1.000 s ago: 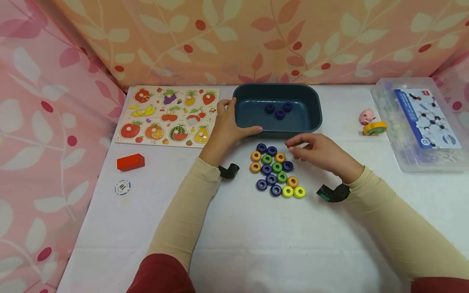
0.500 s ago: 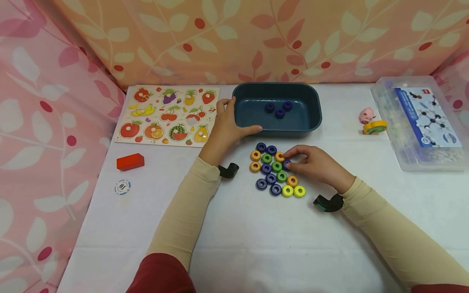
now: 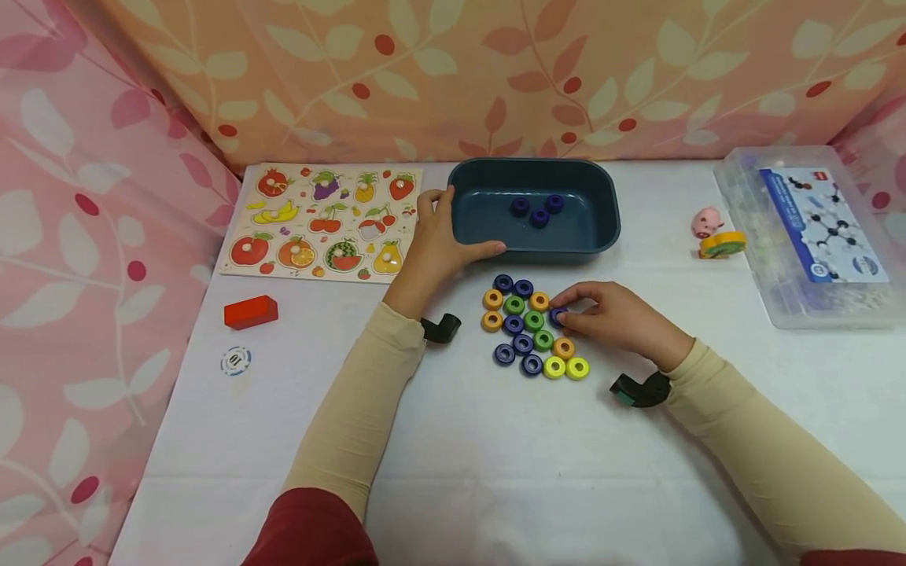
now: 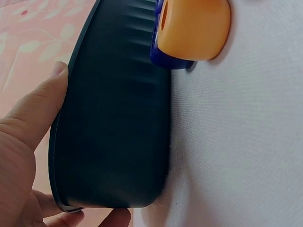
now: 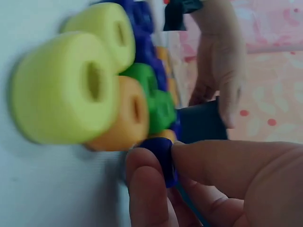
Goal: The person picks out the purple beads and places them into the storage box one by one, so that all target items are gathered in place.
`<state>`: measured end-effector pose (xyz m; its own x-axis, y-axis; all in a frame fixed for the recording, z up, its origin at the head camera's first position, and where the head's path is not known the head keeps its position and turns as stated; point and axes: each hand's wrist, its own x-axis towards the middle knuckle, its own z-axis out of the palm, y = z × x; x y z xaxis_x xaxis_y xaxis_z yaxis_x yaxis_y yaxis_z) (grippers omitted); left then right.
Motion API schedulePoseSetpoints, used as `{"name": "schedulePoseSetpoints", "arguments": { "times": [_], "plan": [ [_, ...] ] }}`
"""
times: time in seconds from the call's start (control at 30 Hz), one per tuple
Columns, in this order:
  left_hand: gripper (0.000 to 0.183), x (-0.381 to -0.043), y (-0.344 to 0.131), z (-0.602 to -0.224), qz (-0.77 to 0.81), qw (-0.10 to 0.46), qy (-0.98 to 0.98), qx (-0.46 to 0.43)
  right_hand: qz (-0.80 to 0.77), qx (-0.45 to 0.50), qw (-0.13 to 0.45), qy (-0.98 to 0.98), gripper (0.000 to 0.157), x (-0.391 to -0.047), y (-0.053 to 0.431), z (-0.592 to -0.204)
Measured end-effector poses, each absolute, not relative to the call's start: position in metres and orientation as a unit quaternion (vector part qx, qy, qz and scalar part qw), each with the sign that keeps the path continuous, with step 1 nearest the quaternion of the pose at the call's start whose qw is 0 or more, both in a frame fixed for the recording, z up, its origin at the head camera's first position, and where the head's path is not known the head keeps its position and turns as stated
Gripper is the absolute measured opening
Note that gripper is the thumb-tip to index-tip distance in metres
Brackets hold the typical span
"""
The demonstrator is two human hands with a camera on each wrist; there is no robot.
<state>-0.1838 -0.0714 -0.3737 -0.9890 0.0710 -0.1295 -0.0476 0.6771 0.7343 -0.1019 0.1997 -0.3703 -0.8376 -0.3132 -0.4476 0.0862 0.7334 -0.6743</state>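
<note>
At upper centre, the fingers of the left hand [image 3: 440,240] are curled round a dark-teal rectangular plastic tray [image 3: 559,256], apparently for steadiness; three dark-blue plastic rings [image 3: 539,221] are contained inside. Below, loose multicoloured rings [image 3: 534,328] are spread on the white worktop [image 3: 460,472]; rightmost, a single dark-blue ring [image 5: 160,150] is pinched by the right hand [image 3: 612,318], probably for lifting.

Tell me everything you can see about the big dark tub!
The tub is dark blue-green, oblong with rounded corners and open on top. It looks like smooth, shiny plastic with a thin rim. It stands upright on the white cloth, to the right of the fruit board. Three purple rings lie inside it. The person's left hand holds its left end, with the thumb at the front rim.
</note>
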Motion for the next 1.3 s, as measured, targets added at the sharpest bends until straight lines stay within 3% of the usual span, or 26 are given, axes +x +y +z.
{"name": "schedulePoseSetpoints", "arguments": {
  "times": [0.17,0.4,0.8,1.07,1.3],
  "plan": [
    [0.125,-0.184,-0.072,-0.373,0.402,0.077,0.913,0.003,-0.376,-0.060,0.281,0.881,0.033,-0.112,0.197,-0.344],
    [0.125,-0.185,-0.072,-0.375,0.403,0.071,0.912,0.008,-0.436,-0.032,0.240,0.867,0.040,-0.150,0.183,-0.313],
    [0.123,-0.184,-0.067,-0.373,0.391,0.079,0.917,0.006,-0.505,-0.008,0.284,0.815,0.048,-0.209,0.154,-0.342],
    [0.122,-0.184,-0.069,-0.372,0.386,0.076,0.919,0.002,-0.490,0.014,0.280,0.825,0.050,-0.222,0.145,-0.347],
    [0.124,-0.184,-0.070,-0.372,0.387,0.080,0.918,0.001,-0.437,-0.003,0.199,0.877,0.049,-0.204,0.153,-0.336]
  ]
}}
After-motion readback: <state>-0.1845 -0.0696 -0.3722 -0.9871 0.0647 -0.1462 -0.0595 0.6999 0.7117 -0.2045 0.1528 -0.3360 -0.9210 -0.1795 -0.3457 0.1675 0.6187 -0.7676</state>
